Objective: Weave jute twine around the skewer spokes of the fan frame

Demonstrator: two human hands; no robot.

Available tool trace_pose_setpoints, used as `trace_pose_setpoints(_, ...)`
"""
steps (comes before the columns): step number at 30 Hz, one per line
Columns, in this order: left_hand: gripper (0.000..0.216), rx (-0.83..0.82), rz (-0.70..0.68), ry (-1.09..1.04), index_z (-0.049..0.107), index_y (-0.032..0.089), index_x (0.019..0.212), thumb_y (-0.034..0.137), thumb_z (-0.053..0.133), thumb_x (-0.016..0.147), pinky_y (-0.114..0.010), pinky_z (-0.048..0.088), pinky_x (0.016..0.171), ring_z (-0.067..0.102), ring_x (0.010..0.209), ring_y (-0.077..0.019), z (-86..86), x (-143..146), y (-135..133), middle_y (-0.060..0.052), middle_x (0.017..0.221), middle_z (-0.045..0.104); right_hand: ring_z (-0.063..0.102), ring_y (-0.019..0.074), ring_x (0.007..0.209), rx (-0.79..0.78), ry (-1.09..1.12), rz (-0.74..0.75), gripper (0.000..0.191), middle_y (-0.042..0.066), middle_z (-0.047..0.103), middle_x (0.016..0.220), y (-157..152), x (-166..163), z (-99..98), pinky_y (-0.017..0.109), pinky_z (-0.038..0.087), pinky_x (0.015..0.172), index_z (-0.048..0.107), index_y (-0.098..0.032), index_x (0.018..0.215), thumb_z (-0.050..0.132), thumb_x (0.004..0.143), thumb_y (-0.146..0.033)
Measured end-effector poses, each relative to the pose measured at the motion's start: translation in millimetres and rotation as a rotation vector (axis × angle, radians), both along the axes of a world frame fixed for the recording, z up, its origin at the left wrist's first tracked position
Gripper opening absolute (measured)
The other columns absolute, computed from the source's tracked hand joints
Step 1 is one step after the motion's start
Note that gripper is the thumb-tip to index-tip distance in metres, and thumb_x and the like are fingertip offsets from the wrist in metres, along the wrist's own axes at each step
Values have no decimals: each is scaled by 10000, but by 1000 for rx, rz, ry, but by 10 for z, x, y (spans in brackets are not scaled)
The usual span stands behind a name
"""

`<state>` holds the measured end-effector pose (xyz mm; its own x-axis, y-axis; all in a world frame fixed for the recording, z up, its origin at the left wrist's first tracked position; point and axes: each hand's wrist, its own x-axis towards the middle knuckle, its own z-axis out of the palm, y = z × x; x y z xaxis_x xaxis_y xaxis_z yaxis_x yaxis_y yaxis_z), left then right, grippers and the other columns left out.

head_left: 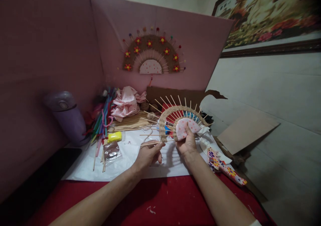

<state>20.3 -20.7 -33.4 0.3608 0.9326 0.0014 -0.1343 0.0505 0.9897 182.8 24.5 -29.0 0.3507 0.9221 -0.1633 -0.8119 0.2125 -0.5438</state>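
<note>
My right hand point(187, 142) grips a half-made fan craft point(175, 117) by its pink dotted half-round centre, thumb on the front. Thin wooden sticks fan out from it and jute cord is woven in an arc around them. My left hand point(148, 154) is just left of it, fingers pinched on the jute cord point(147, 137) near the lower left sticks. Both hands hover over a white sheet point(130, 159) on the red table point(160, 199).
A finished fan with red flowers point(152, 53) hangs on the pink board behind. A purple bottle point(67, 114), coloured pipe cleaners point(102, 119), yellow tube point(114, 136), pink cloth point(126, 102), loose sticks point(130, 122), a floral glue gun point(225, 167) and cardboard point(247, 130) lie around.
</note>
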Motion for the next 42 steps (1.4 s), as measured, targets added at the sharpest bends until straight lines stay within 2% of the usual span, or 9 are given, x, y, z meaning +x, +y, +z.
trace_pose_setpoints(10,450,1,0,9,607,99,823,531,575,700,-187,154,333,267,284,-40,7,1,-12,10,371,513,634,119,617,-1,19,7,241,-22,661,645,-4,-19,0,251,546,628,591,-175,858,676,681,-315)
trace_pose_setpoints(20,448,0,-4,18,613,94,829,521,581,697,-190,167,337,279,282,-43,12,7,-3,7,375,521,628,126,594,-28,15,33,211,1,678,693,-22,-37,30,233,535,524,600,-165,868,655,696,-274)
trace_pose_setpoints(27,403,22,-17,18,598,96,814,488,566,727,-192,165,341,275,292,-45,0,10,-3,7,381,520,638,137,640,-26,17,34,211,17,685,724,-7,-27,0,252,545,557,597,-159,884,638,706,-265)
trace_pose_setpoints(34,345,63,-23,52,587,106,764,449,553,746,-193,169,347,292,304,-50,-7,5,-7,3,390,529,627,137,585,-67,13,35,194,24,680,690,-2,-25,-4,240,531,499,597,-147,857,625,724,-284)
trace_pose_setpoints(42,388,51,-30,50,597,93,835,466,545,743,-191,167,349,284,304,-48,-25,9,5,9,384,519,631,127,610,-34,31,-1,209,23,686,729,19,-20,-34,241,542,567,596,-150,884,640,716,-266)
